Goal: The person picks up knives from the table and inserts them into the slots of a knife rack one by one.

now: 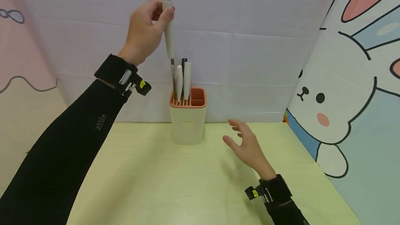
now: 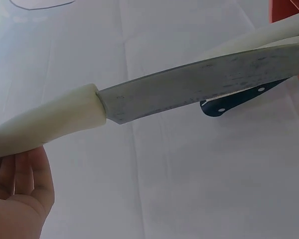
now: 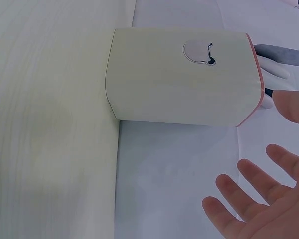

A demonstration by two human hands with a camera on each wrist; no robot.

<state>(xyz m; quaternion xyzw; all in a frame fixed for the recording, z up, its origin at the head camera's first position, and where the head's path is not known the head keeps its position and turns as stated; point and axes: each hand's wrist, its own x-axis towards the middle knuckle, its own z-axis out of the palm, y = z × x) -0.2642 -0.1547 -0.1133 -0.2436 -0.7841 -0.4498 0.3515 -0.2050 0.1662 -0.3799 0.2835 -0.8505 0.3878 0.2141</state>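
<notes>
My left hand (image 1: 145, 32) pinches the upper end of a white-handled kitchen knife (image 1: 169, 41), held upright over the knife block. In the left wrist view its broad grey blade (image 2: 189, 83) runs toward the block, where the lower end leaves the picture. The cream knife block (image 1: 188, 126) with an orange slotted top stands at the back of the table. Other white handles (image 1: 187, 79) and a black handle (image 2: 234, 98) stick out of its slots. My right hand (image 1: 247, 145) hovers right of the block, fingers spread and apart from it, holding nothing.
The pale wooden table (image 1: 175, 186) meets a white cloth backdrop (image 1: 243, 61) behind the block. A rabbit-printed panel (image 1: 353, 121) borders the right side, and a pink printed panel (image 1: 28, 44) is at the left.
</notes>
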